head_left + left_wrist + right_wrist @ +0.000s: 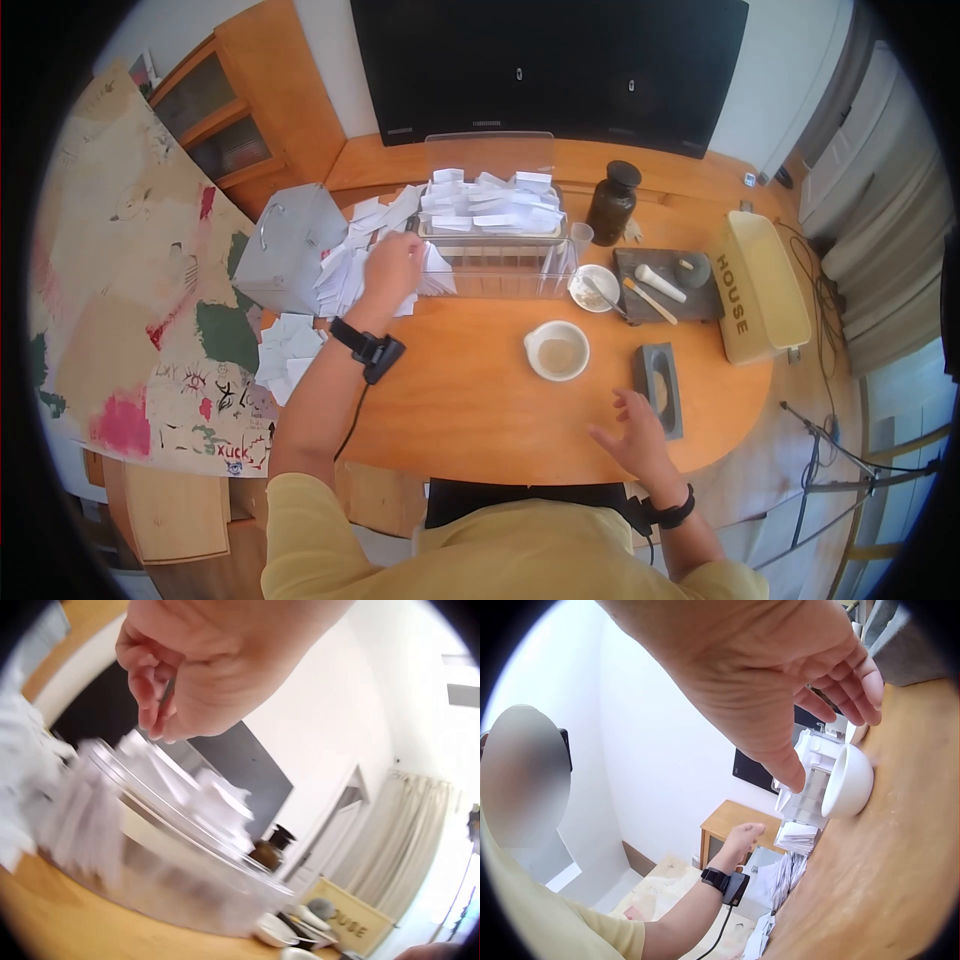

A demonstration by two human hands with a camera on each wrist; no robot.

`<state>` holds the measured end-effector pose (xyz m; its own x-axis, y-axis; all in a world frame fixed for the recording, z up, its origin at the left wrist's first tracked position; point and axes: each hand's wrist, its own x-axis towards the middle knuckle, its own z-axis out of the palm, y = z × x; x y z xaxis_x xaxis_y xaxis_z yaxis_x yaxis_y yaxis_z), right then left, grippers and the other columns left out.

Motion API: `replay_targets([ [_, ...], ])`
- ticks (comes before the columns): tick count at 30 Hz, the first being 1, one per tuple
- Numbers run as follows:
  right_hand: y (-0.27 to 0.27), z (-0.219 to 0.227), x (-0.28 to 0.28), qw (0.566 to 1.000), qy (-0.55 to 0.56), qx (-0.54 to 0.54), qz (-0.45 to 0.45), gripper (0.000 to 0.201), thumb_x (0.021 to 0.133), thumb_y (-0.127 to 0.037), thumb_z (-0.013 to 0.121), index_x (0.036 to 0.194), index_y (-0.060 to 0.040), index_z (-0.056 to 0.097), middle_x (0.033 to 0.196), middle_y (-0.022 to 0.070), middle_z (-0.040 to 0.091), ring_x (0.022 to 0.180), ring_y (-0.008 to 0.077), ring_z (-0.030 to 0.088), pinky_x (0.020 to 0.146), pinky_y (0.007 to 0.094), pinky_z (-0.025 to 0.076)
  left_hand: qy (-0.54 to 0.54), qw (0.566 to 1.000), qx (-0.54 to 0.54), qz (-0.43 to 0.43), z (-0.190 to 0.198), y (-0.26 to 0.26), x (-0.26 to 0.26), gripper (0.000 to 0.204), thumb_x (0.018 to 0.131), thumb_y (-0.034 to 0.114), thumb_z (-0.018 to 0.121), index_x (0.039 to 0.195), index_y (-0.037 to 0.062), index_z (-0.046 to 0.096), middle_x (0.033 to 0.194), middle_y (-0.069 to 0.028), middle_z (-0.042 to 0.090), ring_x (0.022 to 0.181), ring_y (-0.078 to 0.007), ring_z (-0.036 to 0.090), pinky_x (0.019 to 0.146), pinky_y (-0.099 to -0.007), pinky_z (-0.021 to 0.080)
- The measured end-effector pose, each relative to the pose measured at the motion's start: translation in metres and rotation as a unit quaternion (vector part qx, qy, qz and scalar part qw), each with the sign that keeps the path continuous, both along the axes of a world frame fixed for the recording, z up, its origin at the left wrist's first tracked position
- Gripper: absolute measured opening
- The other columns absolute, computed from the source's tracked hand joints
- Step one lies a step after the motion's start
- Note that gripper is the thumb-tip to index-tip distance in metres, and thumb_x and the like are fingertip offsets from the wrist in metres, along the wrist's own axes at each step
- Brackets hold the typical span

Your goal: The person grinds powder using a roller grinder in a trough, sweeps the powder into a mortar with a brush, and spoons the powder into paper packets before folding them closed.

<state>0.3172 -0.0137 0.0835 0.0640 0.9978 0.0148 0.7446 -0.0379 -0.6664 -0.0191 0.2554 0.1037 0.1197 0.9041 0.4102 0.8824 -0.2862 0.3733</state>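
My left hand (395, 265) is over the heap of white paper packets (345, 275), beside the clear container (500, 278) with more packets. In the left wrist view the fingers of this hand (214, 667) are curled, tips close to the thumb, above the container's rim; whether something small is between them I cannot tell. My right hand (640, 440), fingers spread and loosely bent, hovers above the table near the grey trough (658, 390). It holds nothing. The white mortar (557, 350) stands ahead of it with pale powder inside.
A dark tray (640, 262) carries a white pestle (661, 283), a brush and a round grey stone. Nearby are a white dish (596, 287), a brown jar (612, 204) and a yellow bin (765, 290). A silver box (288, 248) stands left of the packets.
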Motion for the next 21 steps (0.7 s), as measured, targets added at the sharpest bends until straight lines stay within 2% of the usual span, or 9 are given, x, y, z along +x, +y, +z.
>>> replay_targets([
  [4,0.004,-0.008,-0.008,0.999,0.050,0.017,0.011,0.045,0.075,-0.029,0.079,0.107,-0.0027,0.060,0.090,0.0111,0.061,0.076,0.0244,0.060,0.068,0.0347,0.051,-0.062,0.983,-0.086,-0.151,-0.011,-0.008,0.102,0.014,0.081,0.020,0.065,0.082,0.0076,0.070,0.080,-0.0136,0.067,0.078,-0.0311,0.065,0.069,-0.0400,0.051],
  [7,0.004,0.000,-0.016,0.997,0.063,0.034,0.014,0.039,0.075,-0.027,0.079,0.101,-0.0031,0.063,0.086,0.0109,0.063,0.073,0.0242,0.061,0.066,0.0339,0.052,-0.054,0.979,-0.133,-0.147,-0.023,0.003,0.151,0.014,0.079,0.022,0.066,0.078,0.0083,0.071,0.078,-0.0146,0.068,0.075,-0.0324,0.066,0.067,-0.0410,0.052],
  [9,0.002,0.003,-0.016,0.997,0.061,0.037,0.015,0.037,0.075,-0.027,0.079,0.099,-0.0029,0.064,0.084,0.0109,0.064,0.072,0.0238,0.062,0.065,0.0333,0.052,-0.004,0.989,-0.119,-0.093,-0.049,0.025,0.171,0.013,0.077,0.021,0.067,0.075,0.0088,0.072,0.077,-0.0150,0.068,0.074,-0.0336,0.066,0.068,-0.0419,0.053],
  [10,0.002,0.004,-0.014,0.997,0.061,0.038,0.015,0.036,0.075,-0.026,0.079,0.098,-0.0028,0.065,0.084,0.0109,0.064,0.071,0.0236,0.062,0.064,0.0330,0.052,0.021,0.991,-0.112,-0.065,-0.050,0.029,0.176,0.013,0.076,0.021,0.067,0.073,0.0091,0.072,0.076,-0.0152,0.068,0.074,-0.0341,0.066,0.068,-0.0423,0.053],
  [13,-0.003,0.001,-0.008,0.997,0.063,0.053,0.005,0.032,0.075,-0.026,0.079,0.093,-0.0032,0.065,0.081,0.0102,0.064,0.070,0.0233,0.062,0.064,0.0325,0.051,-0.001,0.989,-0.137,-0.063,-0.048,0.031,0.180,0.012,0.073,0.018,0.066,0.070,0.0084,0.072,0.075,-0.0163,0.068,0.075,-0.0355,0.065,0.069,-0.0437,0.053],
  [16,-0.005,-0.008,-0.004,0.997,0.069,0.037,0.000,0.030,0.075,-0.025,0.079,0.089,-0.0035,0.064,0.080,0.0098,0.063,0.070,0.0237,0.061,0.063,0.0327,0.051,0.018,0.975,-0.204,-0.081,-0.029,0.025,0.181,0.018,0.080,0.011,0.059,0.086,-0.0024,0.068,0.090,-0.0251,0.067,0.089,-0.0402,0.065,0.078,-0.0449,0.053],
  [21,-0.003,-0.008,-0.009,0.997,0.071,0.034,0.018,0.028,0.076,-0.024,0.078,0.087,-0.0034,0.063,0.079,0.0101,0.063,0.069,0.0246,0.061,0.063,0.0336,0.050,0.032,0.980,-0.186,-0.062,-0.026,0.024,0.186,0.017,0.079,0.009,0.060,0.087,-0.0021,0.069,0.092,-0.0245,0.067,0.091,-0.0396,0.065,0.079,-0.0451,0.053],
])
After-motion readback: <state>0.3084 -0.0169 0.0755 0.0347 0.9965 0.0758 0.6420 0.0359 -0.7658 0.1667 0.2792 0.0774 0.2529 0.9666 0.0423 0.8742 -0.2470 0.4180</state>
